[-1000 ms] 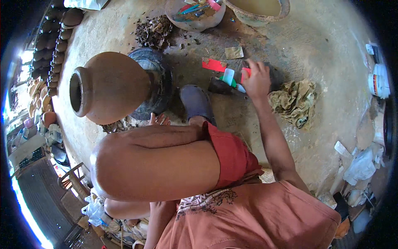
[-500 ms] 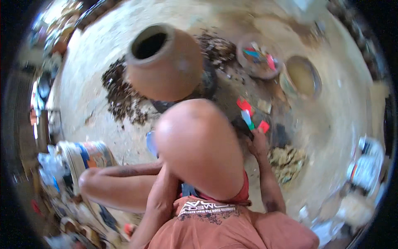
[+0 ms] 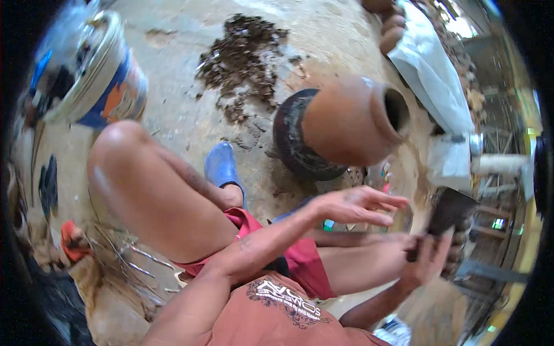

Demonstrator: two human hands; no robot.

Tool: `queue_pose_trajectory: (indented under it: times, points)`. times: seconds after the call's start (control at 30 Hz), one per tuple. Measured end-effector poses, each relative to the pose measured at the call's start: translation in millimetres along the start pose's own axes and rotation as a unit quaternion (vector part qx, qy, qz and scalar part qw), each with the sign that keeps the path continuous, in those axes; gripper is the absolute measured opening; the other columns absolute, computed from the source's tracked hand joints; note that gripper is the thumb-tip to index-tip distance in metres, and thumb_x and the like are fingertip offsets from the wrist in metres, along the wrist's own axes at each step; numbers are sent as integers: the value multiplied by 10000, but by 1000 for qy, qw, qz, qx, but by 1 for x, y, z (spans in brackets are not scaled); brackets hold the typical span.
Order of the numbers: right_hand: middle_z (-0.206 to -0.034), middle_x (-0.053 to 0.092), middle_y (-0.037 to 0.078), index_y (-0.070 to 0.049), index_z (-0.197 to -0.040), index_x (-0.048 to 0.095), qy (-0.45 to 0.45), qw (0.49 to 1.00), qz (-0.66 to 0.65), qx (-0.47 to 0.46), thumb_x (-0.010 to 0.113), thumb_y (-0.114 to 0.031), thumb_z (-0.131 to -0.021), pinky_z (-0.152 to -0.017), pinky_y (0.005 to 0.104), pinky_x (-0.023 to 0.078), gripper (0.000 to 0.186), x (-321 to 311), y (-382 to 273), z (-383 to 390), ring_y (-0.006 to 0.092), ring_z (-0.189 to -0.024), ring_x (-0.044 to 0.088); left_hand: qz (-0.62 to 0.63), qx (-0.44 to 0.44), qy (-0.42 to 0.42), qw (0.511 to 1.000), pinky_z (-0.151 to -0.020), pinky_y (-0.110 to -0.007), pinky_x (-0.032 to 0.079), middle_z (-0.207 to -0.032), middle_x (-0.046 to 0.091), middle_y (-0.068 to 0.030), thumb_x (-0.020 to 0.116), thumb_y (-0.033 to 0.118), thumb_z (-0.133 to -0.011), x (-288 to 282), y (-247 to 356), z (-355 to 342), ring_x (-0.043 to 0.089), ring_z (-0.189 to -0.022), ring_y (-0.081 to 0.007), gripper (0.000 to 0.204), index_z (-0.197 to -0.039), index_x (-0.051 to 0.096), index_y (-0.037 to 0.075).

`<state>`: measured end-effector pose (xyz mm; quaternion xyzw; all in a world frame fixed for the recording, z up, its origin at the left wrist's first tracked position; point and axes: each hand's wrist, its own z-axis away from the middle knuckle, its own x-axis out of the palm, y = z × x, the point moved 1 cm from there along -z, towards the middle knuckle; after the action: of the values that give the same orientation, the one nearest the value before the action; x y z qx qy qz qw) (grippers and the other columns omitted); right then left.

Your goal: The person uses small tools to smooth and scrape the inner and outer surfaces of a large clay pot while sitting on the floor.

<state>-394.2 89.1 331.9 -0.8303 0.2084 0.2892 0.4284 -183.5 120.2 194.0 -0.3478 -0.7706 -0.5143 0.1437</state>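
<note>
My right hand (image 3: pixel 427 254) grips a dark, flattish, tapering object (image 3: pixel 450 207), slightly blurred, at the right of the view. My left hand (image 3: pixel 363 207) reaches across toward it with fingers apart and empty, a short way left of the object. Just above my left hand, a large terracotta pot (image 3: pixel 340 121) rests tilted in the view on a dark round stand (image 3: pixel 294 150), its mouth facing right. Small coloured pieces (image 3: pixel 328 224) show partly behind my left hand.
A white bucket (image 3: pixel 115 92) with plastic bags stands upper left. A pile of dark clay scraps (image 3: pixel 239 52) lies on the floor. My foot in a blue clog (image 3: pixel 222 164) is beside the stand. A white sheet (image 3: pixel 427 69) and several pots (image 3: pixel 392 26) line the upper right.
My view has swung round, putting the pot right of centre. My right hand has lifted the dark object from the floor, and my left hand has risen from beside my leg toward it.
</note>
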Motion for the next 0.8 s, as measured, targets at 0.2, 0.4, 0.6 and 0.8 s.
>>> queue_pose_trajectory:
  times: [0.2, 0.4, 0.6, 0.8]
  points:
    - [-779, 556, -51, -26, -1203, 639, -212, 961, -144, 103, 603, -96, -1043, -536, 220, 369, 177, 130, -63, 17, 42, -623, 474, 82, 80, 136, 984, -936, -346, 555, -1168, 730, -57, 525, 475, -1095, -45, 32, 18, 686, -1063, -160, 507, -1265, 693, 27]
    - [-698, 571, -24, -26, -1155, 671, -349, 937, 12, 31, 616, -111, -1042, -538, 247, 407, 152, 172, -56, 17, 52, -605, 510, 149, 278, 649, 693, -953, -414, 603, -1322, 699, -149, 330, 601, -1124, -214, 45, 122, 696, -1194, -272, 671, -1469, 556, 72]
    - [-845, 716, 116, 2, -1334, 598, -364, 928, 70, 33, 610, -144, -1038, -646, 375, 539, 330, 230, -28, 41, 223, -695, 691, -183, -184, 722, 641, -1126, -481, 447, -1425, 602, -323, 535, 622, -1031, -230, -112, 111, 591, -1314, -460, 791, -1466, 551, -38]
    - [-1120, 710, 296, 12, -1343, 572, -320, 942, 94, -29, 534, -124, -1015, -868, 509, 551, 357, 271, -20, 48, 467, -1003, 717, -204, -169, 724, 637, -1057, -556, 472, -1315, 664, -299, 644, 542, -994, -189, -144, 104, 619, -1214, -496, 698, -1423, 526, 5]
